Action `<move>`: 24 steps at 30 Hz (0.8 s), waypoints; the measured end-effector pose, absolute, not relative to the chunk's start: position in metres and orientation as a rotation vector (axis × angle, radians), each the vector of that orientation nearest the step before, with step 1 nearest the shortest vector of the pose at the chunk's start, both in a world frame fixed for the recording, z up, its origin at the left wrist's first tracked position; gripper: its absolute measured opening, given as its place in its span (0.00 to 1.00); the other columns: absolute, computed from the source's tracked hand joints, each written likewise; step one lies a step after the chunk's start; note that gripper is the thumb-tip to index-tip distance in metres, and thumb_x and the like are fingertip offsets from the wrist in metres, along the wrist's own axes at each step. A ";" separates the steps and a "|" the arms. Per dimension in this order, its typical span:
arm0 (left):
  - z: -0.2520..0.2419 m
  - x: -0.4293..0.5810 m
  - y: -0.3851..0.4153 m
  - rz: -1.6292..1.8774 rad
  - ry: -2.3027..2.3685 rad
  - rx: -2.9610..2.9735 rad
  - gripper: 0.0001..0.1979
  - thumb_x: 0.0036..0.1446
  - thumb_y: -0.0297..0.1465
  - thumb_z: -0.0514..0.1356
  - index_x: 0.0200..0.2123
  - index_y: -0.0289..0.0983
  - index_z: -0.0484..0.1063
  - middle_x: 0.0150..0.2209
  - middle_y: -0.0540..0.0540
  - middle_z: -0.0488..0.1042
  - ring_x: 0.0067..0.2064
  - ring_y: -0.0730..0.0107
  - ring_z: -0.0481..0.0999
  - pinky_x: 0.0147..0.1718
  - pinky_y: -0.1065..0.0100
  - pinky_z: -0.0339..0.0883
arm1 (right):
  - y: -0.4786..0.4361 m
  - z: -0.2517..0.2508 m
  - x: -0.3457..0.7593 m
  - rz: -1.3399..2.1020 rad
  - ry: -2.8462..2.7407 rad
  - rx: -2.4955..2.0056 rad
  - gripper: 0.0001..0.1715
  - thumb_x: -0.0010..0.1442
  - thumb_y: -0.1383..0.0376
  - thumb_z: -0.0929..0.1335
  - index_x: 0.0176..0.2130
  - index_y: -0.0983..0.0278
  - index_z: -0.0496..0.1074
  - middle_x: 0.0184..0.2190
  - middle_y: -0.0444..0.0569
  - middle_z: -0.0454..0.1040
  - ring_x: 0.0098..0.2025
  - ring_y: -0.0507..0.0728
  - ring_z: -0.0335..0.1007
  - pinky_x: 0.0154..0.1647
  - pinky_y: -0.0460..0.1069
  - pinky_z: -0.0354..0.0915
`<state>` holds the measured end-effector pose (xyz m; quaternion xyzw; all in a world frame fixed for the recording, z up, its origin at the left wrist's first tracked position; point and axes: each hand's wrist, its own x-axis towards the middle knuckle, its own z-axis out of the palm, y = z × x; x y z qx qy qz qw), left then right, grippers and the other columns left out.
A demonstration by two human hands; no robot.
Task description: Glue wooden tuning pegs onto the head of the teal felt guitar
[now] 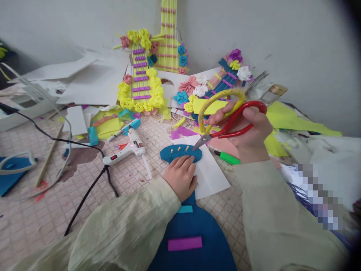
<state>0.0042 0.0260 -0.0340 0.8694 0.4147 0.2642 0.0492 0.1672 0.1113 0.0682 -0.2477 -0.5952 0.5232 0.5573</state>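
A blue guitar-shaped cutout [197, 226] lies in front of me, with purple and light-blue strips across its body. Several small pale pegs [179, 148] stand along its oval head [166, 153]. My left hand [180, 177] is closed over the neck just below the head, fingers together and curled down onto it. In my right hand [248, 128] are scissors [229, 130] with one yellow and one red handle ring. Their blades point down-left, and the tips are at the right part of the head. Whether the tips touch it, I cannot tell.
A white glue gun [124, 152] with a black cord lies left of the head. Flower-trimmed paper guitars [141, 79] lean against the wall. White paper [214, 180], a green-handled cutter [229, 158] and coloured scraps [108, 128] surround the work.
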 end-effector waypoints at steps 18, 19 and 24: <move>-0.035 0.004 0.026 0.828 1.257 2.631 0.10 0.51 0.30 0.53 0.37 0.32 0.68 0.50 0.37 0.70 0.53 0.55 0.66 0.50 0.55 0.63 | 0.109 0.068 0.165 1.290 -1.453 -0.563 0.14 0.44 0.56 0.66 0.28 0.63 0.73 0.25 0.48 0.72 0.39 0.63 0.69 0.40 0.61 0.64; -0.035 0.004 0.026 0.821 1.260 2.632 0.11 0.52 0.29 0.53 0.37 0.32 0.68 0.50 0.37 0.70 0.53 0.55 0.66 0.50 0.55 0.63 | 0.109 0.068 0.166 1.292 -1.458 -0.554 0.14 0.44 0.57 0.66 0.28 0.64 0.73 0.25 0.48 0.72 0.39 0.63 0.70 0.41 0.61 0.64; -0.034 0.004 0.026 0.806 1.262 2.623 0.11 0.52 0.30 0.53 0.37 0.32 0.68 0.50 0.37 0.70 0.53 0.55 0.66 0.50 0.55 0.63 | 0.109 0.068 0.166 1.321 -1.456 -0.541 0.13 0.44 0.58 0.66 0.28 0.64 0.74 0.24 0.48 0.71 0.37 0.62 0.70 0.41 0.61 0.64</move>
